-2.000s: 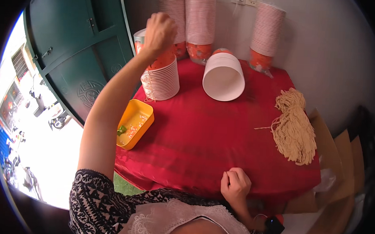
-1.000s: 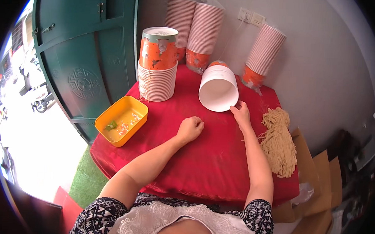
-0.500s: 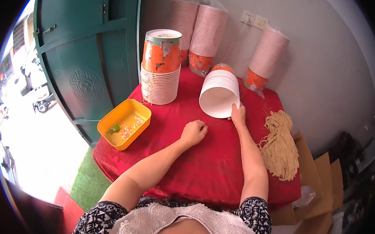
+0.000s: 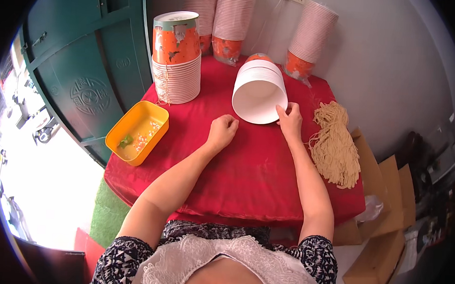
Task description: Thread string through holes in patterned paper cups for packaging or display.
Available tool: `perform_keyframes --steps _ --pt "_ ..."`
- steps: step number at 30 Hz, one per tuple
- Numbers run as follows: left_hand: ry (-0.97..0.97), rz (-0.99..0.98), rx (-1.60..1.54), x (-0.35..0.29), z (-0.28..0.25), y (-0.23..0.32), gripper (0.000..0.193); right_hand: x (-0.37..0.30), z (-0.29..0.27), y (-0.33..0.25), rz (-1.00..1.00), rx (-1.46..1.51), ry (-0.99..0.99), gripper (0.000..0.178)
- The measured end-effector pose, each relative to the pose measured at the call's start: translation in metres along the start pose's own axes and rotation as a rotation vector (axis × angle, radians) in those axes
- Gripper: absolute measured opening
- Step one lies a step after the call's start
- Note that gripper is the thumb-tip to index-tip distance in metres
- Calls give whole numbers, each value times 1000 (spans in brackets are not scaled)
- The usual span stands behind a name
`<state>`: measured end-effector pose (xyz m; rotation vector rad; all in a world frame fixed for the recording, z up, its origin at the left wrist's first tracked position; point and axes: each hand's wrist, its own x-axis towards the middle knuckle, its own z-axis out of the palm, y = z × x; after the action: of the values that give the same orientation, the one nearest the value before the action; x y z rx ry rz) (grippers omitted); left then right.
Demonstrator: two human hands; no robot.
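Observation:
A stack of nested paper buckets [image 4: 260,90] lies on its side on the red-covered table, its white open mouth facing me. At the lower right of that mouth, my right hand [image 4: 290,125] pinches the rim of the front bucket, thumb over the edge. My left hand [image 4: 222,133] rests just left of the mouth, apart from it, with its fingers curled closed; anything inside them is hidden. Farther left stands an upside-down stack of orange-patterned paper buckets [image 4: 176,53], with thin string hanging down its side.
At the left edge sits a yellow tub [image 4: 117,132] holding small pale bits and a green piece. A bundle of beige strings [image 4: 336,152] lies at the right. Several wrapped bucket stacks [image 4: 313,31] lean against the wall. Open cardboard boxes [image 4: 372,265] stand right of the table [image 4: 246,188].
The view has tilted downward, so everything on the table sits higher in the picture. My right hand stays at the bucket rim, its fingers slightly shifted; my left hand remains closed.

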<state>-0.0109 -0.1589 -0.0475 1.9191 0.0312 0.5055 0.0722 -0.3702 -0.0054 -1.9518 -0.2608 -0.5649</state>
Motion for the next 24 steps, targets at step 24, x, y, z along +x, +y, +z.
perform_keyframes --steps 24 --pt "-206 34 -549 20 -5 6 26 -13 -3 21 -159 -148 188 21"
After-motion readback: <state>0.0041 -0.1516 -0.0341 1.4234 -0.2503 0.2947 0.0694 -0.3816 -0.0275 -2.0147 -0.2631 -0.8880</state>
